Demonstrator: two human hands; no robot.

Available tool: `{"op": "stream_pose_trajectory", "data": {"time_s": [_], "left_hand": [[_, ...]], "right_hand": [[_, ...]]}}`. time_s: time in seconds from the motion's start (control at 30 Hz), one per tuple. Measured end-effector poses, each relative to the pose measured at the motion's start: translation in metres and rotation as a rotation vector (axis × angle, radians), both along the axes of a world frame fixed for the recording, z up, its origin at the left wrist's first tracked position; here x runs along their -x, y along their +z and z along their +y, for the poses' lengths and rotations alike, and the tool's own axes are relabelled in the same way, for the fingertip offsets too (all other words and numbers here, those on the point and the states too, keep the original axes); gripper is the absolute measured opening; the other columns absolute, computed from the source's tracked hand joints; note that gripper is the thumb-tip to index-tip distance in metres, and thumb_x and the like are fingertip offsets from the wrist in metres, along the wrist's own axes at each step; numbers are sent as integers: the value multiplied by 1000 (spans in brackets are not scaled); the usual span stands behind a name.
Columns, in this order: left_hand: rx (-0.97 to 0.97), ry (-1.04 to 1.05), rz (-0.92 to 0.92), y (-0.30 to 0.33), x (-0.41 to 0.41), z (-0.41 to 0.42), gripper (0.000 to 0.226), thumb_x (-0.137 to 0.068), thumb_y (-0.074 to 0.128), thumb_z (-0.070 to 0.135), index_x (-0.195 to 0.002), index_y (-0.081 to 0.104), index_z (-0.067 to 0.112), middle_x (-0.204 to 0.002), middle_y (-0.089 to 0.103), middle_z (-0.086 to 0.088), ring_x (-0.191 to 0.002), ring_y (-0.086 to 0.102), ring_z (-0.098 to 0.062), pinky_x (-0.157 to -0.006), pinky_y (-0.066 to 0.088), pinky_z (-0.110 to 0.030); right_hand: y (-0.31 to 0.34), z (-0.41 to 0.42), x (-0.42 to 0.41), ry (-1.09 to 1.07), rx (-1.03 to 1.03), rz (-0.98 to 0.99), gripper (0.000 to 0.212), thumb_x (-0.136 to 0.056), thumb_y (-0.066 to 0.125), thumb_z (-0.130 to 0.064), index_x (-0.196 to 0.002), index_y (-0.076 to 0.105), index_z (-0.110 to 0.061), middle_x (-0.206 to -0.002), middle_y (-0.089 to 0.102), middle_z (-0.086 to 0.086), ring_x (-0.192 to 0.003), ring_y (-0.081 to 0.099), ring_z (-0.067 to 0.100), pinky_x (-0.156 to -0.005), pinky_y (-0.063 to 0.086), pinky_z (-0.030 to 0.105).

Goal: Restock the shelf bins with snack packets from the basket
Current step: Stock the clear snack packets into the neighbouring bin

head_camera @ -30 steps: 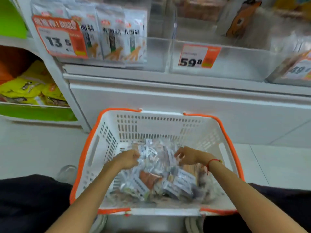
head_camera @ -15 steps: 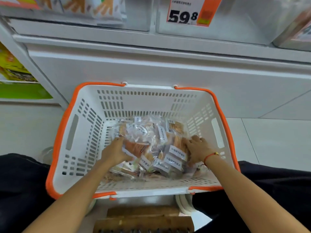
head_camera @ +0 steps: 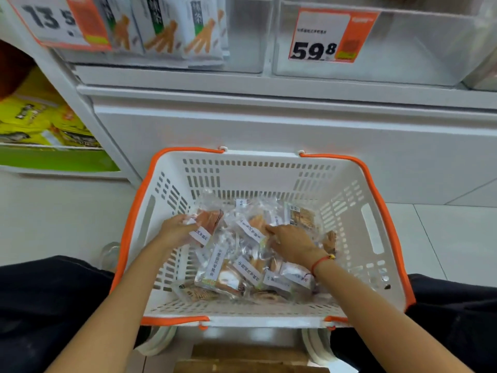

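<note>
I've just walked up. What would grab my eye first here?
Probably the white basket with its orange rim, low in the middle, where clear snack packets lie heaped. The left hand grips one packet; the right hand rests on the heap. Above, a bold 59.8 price tag fronts a clear shelf bin.

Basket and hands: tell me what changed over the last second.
The left hand moved to the left side of the pile and now holds a clear packet with an orange snack, raised a little. The right hand shifted over the middle of the packets, fingers spread on them. The view also wandered. The basket stayed on the floor below the shelf bins.
</note>
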State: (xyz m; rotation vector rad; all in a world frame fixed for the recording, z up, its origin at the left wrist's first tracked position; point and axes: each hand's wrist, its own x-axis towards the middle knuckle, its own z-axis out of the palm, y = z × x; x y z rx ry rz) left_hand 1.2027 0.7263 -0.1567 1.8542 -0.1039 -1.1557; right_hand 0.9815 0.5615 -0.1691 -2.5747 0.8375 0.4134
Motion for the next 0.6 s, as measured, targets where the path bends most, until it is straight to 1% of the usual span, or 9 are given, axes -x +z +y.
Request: {"op": "stream_pose_trajectory", "data": {"time_s": [0.07, 0.1, 0.17, 0.2, 0.27, 0.33, 0.4, 0.5, 0.6], "left_hand": [[28, 11, 90, 2, 0, 5, 50, -91, 60, 6, -138, 44, 8, -123, 59, -12, -96, 59, -20, -78, 50, -24], [56, 32, 135, 3, 0, 6, 56, -91, 60, 7, -142, 38, 11, -130, 55, -11, -104, 56, -20, -86, 47, -27], [108, 73, 208, 6, 2, 5, 59, -92, 59, 8, -145, 33, 13, -127, 55, -9, -106, 53, -18, -95, 45, -31], [123, 77, 229, 9, 4, 3, 56, -92, 60, 11, -142, 36, 14, -118, 58, -8, -101, 55, -17, -95, 45, -33], [147, 48, 242, 16, 5, -1, 43, -92, 60, 22, -133, 48, 16, -106, 63, -6, -93, 58, -15, -86, 46, -31], [204, 17, 250, 21, 4, -5, 36, -91, 58, 33, -124, 59, 18, -116, 66, -7, -101, 61, -21, -82, 47, -33], [297, 7, 286, 24, 3, -8, 34, -93, 53, 37, -119, 64, 19, -120, 66, -9, -109, 61, -28, -90, 47, -40], [391, -3, 335, 32, 4, -13, 31, -98, 44, 36, -119, 63, 23, -115, 69, -2, -108, 63, -22, -91, 49, -38], [409, 22, 324, 36, 8, -15, 29, -101, 38, 32, -115, 63, 23, -103, 72, 2, -89, 70, -15, -82, 52, -35]], "right_hand": [[9, -8, 0, -160, -244, -130, 31, -98, 45, -17, -127, 57, -14, -108, 66, 9, -89, 63, 20, -81, 50, 29], [15, -12, -1, -235, -312, -224, 25, -98, 47, -17, -115, 63, -10, -104, 67, 10, -88, 63, 22, -78, 50, 26], [29, -16, -5, -408, -427, -383, 20, -98, 50, -19, -95, 66, -7, -82, 67, 6, -74, 62, 20, -61, 48, 17], [37, -16, -9, -488, -536, -458, 18, -97, 51, -18, -94, 65, -7, -81, 68, 6, -73, 63, 18, -59, 47, 14], [49, -19, -13, -592, -811, -577, 12, -96, 53, -13, -98, 63, -7, -95, 72, 8, -82, 69, 18, -65, 51, 15], [58, -22, -16, -639, -1101, -584, 11, -95, 53, -11, -102, 59, -4, -100, 69, 9, -84, 69, 17, -70, 53, 20], [64, -21, -18, -655, -1333, -545, 14, -95, 52, -11, -107, 54, -3, -99, 63, 11, -80, 65, 16, -73, 53, 23], [74, -15, -22, -670, -1478, -544, 7, -95, 51, -12, -95, 56, -9, -86, 61, 4, -70, 61, 11, -69, 50, 21], [82, -12, -24, -693, -1455, -608, 8, -93, 53, -13, -88, 59, -13, -83, 61, 1, -67, 59, 10, -68, 46, 23]]}}
